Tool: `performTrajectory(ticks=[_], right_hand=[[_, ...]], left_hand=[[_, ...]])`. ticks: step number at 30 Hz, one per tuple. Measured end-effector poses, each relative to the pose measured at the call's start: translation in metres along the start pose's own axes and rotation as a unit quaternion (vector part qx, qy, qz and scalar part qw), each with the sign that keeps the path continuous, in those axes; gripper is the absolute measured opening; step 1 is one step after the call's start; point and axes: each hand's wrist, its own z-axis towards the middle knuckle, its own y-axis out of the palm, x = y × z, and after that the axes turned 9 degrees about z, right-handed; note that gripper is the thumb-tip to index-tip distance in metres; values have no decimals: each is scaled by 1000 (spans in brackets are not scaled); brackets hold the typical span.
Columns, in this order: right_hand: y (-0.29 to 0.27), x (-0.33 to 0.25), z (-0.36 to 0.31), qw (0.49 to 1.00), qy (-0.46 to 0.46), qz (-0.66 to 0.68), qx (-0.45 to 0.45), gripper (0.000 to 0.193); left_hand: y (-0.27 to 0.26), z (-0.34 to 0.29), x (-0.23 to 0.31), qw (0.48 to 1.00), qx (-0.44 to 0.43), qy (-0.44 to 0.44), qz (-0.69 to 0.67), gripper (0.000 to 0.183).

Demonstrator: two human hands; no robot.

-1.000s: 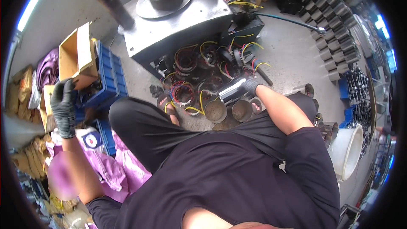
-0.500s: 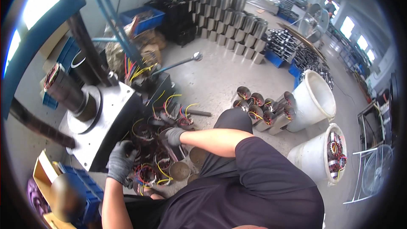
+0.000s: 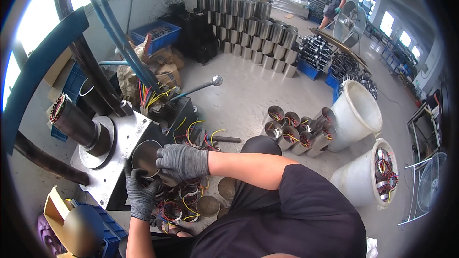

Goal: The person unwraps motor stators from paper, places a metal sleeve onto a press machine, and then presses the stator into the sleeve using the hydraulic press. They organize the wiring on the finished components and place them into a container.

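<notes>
My gloved left hand (image 3: 142,193) and gloved right hand (image 3: 181,161) are both closed on an open-ended metal tube (image 3: 146,156), held raised beside the corner of a machine's metal plate (image 3: 126,136). My right hand grips the tube's right wall; my left fingers curl at its lower left edge. The tube's lower part is hidden. On the plate stands a dark cylinder (image 3: 79,123) with a copper-wound stator (image 3: 59,107) at its top. Below my hands are several wound stators (image 3: 169,209) with red, blue and yellow leads, and an upright metal tube (image 3: 208,206).
Several tubes holding windings (image 3: 289,136) stand right of my knee, beside a white bucket (image 3: 370,110). Another white bucket (image 3: 344,179) contains stators. A ball-ended lever (image 3: 216,80) juts out from the machine. Stacked metal tubes (image 3: 258,33) are farther back, with a person (image 3: 337,0) near a fan.
Both hands have come together, and the metal tube has been lifted from among the parts on the floor to beside the plate. The person in the background has moved left.
</notes>
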Motion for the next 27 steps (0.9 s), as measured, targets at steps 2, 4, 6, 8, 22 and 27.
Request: performTrajectory(ticks=[2,4,6,8,22,27], right_hand=[[-7,-5,1,999,-27,-40,-20,19],[-16,-9,1,999,-22,-32,26,22],[-44,-18,1,985,-68,-47,149,27],[-76,-19,-5,955,-77,-72,278,32],[-86,95,-39,832,53,-91,544,36],[-95,124,17,820,55,105,560,58]], left_hand=[[-6,-4,-3,999,-25,-16,-36,27],[-10,-4,7,996,-23,-43,-70,25],[-19,-5,17,992,-17,-80,-98,23],[-28,-7,27,995,0,-61,-76,22],[-100,-16,11,929,219,-72,-290,26],[-124,-19,4,891,315,-49,-323,24]])
